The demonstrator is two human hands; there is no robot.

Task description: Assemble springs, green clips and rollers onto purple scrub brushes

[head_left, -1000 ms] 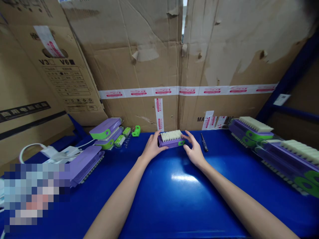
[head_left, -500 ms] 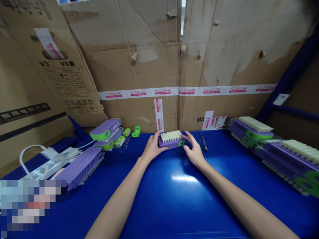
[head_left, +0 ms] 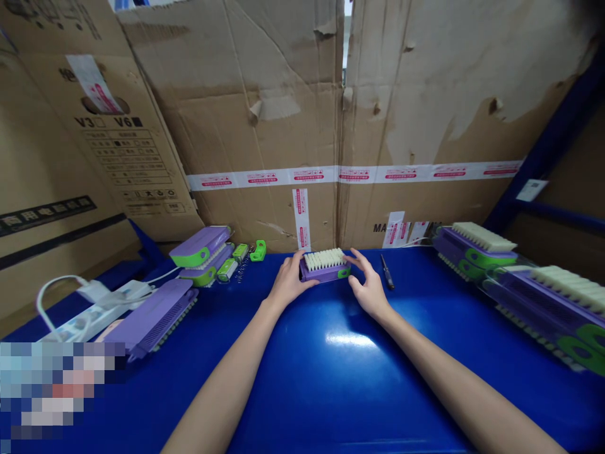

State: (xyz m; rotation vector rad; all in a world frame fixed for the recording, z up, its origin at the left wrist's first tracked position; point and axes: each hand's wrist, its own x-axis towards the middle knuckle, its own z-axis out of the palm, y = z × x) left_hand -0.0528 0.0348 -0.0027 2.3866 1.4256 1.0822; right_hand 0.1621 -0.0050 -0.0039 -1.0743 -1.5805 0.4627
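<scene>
A small purple brush (head_left: 325, 272) with cream bristles (head_left: 325, 258) facing up and a green right end lies on the blue table. My left hand (head_left: 289, 277) is closed around its left end, thumb along the front, fingers at the far side. By the right end is my right hand (head_left: 367, 284), its fingers spread and curved; the fingertips are at the corner, and whether they press on it I cannot tell. To the right of that hand lies a dark screwdriver (head_left: 387, 272). Left of my left hand are a bright green bracket (head_left: 258, 251), springs (head_left: 244, 265) and small green-and-clear parts (head_left: 227, 269).
Purple-and-green brush units are stacked at the back left (head_left: 201, 246) and right (head_left: 472, 252); another purple one (head_left: 151, 318) lies nearer left. A white power strip (head_left: 94, 318) with cables is beside it. Cardboard walls (head_left: 265, 126) stand behind the blue table (head_left: 302, 391).
Both hands and the small brush keep their positions. At the far left, the blurred-out patch has shifted lower, showing more of the power strip, and the view has tilted very slightly.
</scene>
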